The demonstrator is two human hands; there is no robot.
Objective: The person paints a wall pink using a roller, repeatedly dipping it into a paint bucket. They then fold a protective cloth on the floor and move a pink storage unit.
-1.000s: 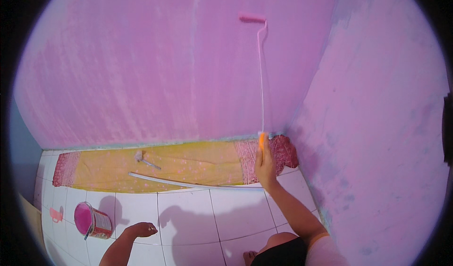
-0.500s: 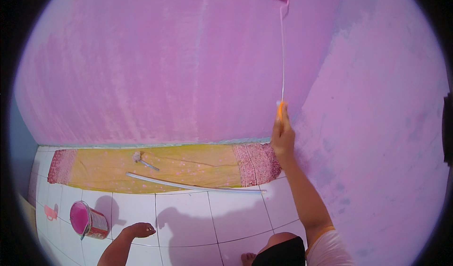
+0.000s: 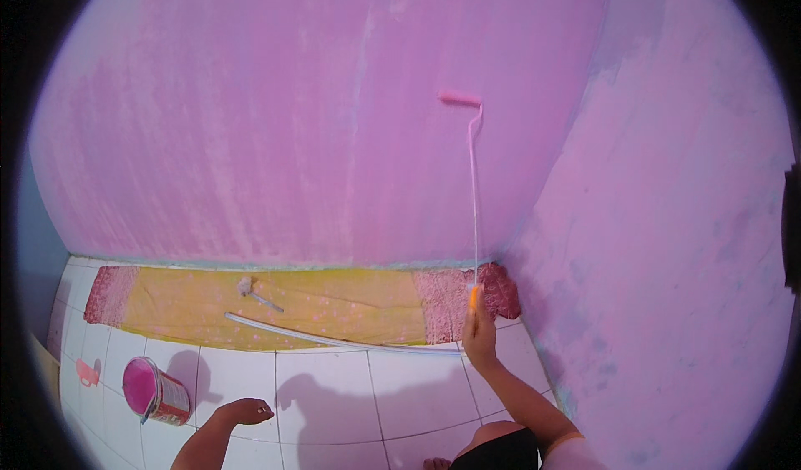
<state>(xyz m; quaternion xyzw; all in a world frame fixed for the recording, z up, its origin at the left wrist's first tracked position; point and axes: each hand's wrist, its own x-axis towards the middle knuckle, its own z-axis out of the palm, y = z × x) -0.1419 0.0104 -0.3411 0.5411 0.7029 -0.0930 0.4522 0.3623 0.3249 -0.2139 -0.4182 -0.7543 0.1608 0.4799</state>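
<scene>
Now the roller [image 3: 460, 99] is lower on the front wall [image 3: 275, 120] than half a second ago, its sleeve nearly level where it slanted. The right hand [image 3: 478, 336] has come down with it, and the cloth's dark red end shows beside it; the left hand [image 3: 252, 411] is much where it was.

The front wall is streaky pink-purple, paler toward the left, with a grey-green line along its foot. To the right, the side wall [image 3: 667, 245] is pink with greyish blotches. The floor [image 3: 430, 399] is white tile, crossed by a broad shadow. Along the front wall's foot lies the cloth [image 3: 350, 299], yellow with red ends and spotted pink. A pale strip [image 3: 292, 328] runs along its near edge.

The bucket [image 3: 173, 399] of pink paint stands at left. The right hand is closed round the roller's orange handle [image 3: 474, 297]; the left, near the bucket, has curled fingers — whether it holds anything, I cannot tell. A short tool [image 3: 267, 302] lies on the cloth.
</scene>
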